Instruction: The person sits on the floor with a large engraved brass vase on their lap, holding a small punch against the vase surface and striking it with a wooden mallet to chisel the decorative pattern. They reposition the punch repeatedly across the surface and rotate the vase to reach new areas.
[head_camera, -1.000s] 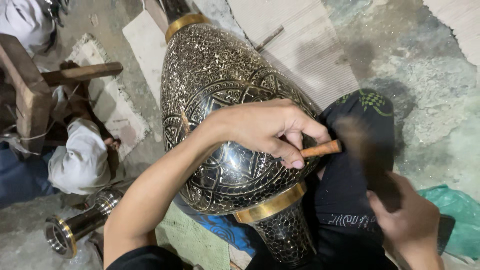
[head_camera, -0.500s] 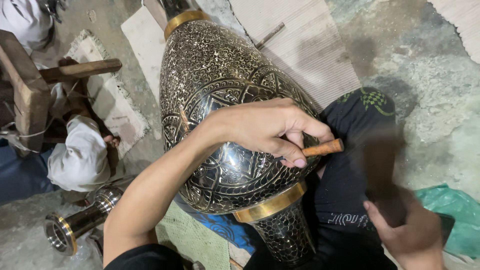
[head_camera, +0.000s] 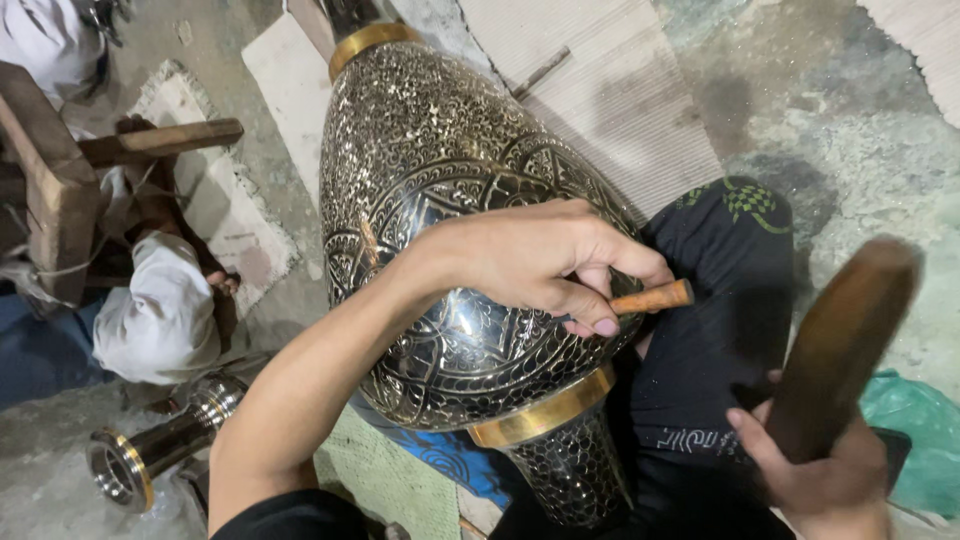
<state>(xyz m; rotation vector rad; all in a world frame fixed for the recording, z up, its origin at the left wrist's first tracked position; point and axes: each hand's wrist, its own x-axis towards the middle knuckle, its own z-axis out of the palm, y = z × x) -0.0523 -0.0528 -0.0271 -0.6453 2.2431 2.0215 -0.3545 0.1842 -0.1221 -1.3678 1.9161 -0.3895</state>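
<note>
**Engraved vase, chisel and mallet in hand**

Landmark: big engraved metal vase (head_camera: 440, 230), lying tilted on the floor across the person's lap. Left of it, a small metal pipe piece (head_camera: 150, 450). On its lower flank, left hand (head_camera: 530, 260) pinches a wood-handled chisel (head_camera: 650, 298). Right of it, right hand (head_camera: 820, 475) is closed round a wooden mallet (head_camera: 840, 340), raised. Vase looks heavy, rigid, slick; hold at the gold bands.
</note>
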